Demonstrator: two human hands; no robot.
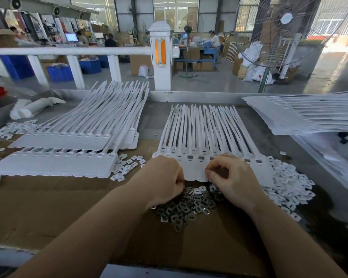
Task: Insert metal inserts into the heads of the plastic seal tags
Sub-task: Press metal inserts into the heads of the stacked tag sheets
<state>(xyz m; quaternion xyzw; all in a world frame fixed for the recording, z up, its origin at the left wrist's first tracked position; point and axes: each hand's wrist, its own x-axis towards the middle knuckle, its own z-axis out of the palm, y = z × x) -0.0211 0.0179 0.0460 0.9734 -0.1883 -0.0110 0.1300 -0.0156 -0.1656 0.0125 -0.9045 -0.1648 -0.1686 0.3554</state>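
A joined strip of white plastic seal tags (207, 137) lies flat in front of me, tails pointing away. Several of its heads (201, 157) show dark metal inside. Just below it sits a heap of small metal inserts (186, 207) on the cardboard. My left hand (163, 177) is curled at the strip's left lower edge, its fingertips down in the heap; what they hold is hidden. My right hand (231, 177) is curled over the strip's lower edge, thumb and fingers pinched together, the pinched thing too small to make out.
Two more tag strips (64, 145) lie stacked at the left, another stack (301, 117) at the right. White plastic caps (287, 185) are piled right of the strip, with more (127, 167) to its left. A metal rail (189, 96) bounds the table's far side. A standing fan (283, 31) is beyond.
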